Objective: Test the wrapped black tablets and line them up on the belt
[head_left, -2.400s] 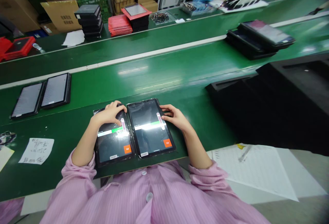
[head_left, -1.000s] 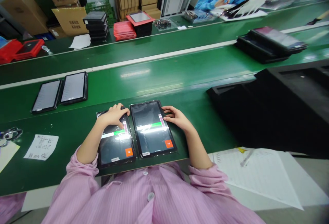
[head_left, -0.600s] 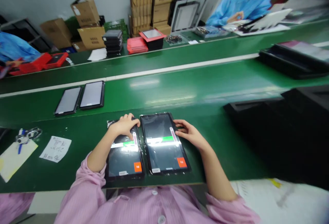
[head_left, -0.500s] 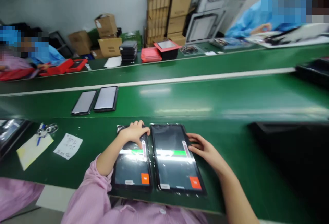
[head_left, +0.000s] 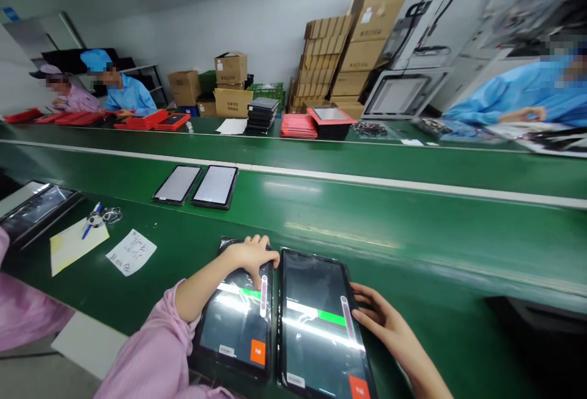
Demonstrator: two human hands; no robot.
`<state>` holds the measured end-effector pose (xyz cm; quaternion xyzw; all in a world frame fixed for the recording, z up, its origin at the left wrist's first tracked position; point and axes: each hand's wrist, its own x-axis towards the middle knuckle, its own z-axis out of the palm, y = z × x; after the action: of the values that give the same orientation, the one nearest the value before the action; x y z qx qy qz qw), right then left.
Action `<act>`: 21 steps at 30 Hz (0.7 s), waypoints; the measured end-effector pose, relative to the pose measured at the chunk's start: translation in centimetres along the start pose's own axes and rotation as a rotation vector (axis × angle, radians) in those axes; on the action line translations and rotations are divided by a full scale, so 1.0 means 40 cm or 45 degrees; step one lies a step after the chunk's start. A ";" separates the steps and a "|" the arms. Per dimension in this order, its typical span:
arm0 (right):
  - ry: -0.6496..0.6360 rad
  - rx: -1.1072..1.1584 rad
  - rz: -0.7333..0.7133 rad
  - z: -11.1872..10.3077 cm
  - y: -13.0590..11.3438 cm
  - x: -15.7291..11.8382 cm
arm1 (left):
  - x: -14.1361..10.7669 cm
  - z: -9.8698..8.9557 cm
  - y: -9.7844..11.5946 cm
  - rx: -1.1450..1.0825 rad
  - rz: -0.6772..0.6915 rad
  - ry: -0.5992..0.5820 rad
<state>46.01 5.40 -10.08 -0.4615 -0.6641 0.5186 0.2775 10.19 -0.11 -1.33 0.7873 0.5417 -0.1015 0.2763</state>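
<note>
1. My left hand [head_left: 250, 256] lies over the top of the left tablet [head_left: 236, 319], fingers [head_left: 257, 277] spread and curved, one tip pressing the glass beside its pale vertical bar. It grips nothing.
2. My right hand [head_left: 387, 325] rests against the right edge of the right tablet [head_left: 321, 332], fingers loosely apart and touching the rim, none of them clamped around it.
3. The two tablets lie side by side, nearly touching, on the green table [head_left: 413, 246], at its near edge just in front of me. Each shows a green band and an orange button.
4. Taking the left tablet as my mark: a handwritten note [head_left: 131, 252] lies to its left, and two more lit tablets [head_left: 197, 185] lie beyond it, farther back.
5. Risks as I judge them: the tablets sit close to the table's edge, so a hard push could slide one off; a stray fingertip could hit the orange button; glare across the glass could hide the reading.
</note>
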 end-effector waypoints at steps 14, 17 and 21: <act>0.001 0.050 -0.038 0.005 0.036 0.015 | -0.052 0.017 -0.044 -0.030 -0.012 0.213; 0.002 0.077 -0.048 0.014 0.038 0.010 | -0.147 0.020 -0.078 -0.141 -0.136 0.198; 0.039 0.108 -0.083 0.028 0.046 0.004 | -0.293 0.091 -0.132 -0.496 -0.298 0.395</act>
<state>45.61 5.13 -12.19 -0.4354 -0.6518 0.5300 0.3235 1.30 -10.04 -0.67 0.6574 0.6742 0.0954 0.3227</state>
